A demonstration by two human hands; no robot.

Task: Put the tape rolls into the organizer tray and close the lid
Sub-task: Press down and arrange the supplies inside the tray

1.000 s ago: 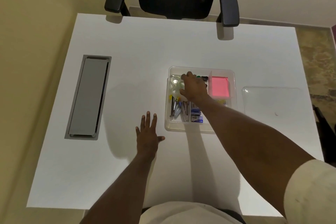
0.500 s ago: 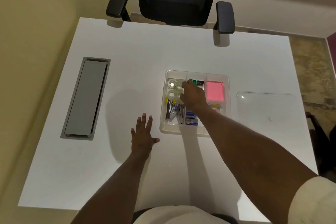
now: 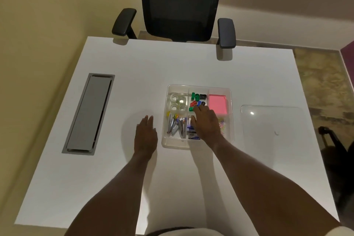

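Observation:
A clear plastic organizer tray (image 3: 165, 141) sits in the middle of the white table. Several clear tape rolls (image 3: 177, 102) lie in its far left compartment. My right hand (image 3: 206, 123) hovers over the tray's near middle, fingers spread and holding nothing, hiding part of the contents. My left hand (image 3: 145, 134) lies flat on the table just left of the tray, fingers together and empty. The clear lid (image 3: 272, 126) lies flat on the table to the right of the tray, apart from it.
The tray also holds coloured binder clips (image 3: 197, 99), pink sticky notes (image 3: 218, 104) and staplers (image 3: 177, 125). A grey cable hatch (image 3: 89, 114) is set into the table at the left. A black office chair (image 3: 180, 4) stands at the far edge.
My right hand has drawn back toward me from the tape compartment, uncovering the tape rolls and clips. The left hand stays flat beside the tray. The camera view has tilted.

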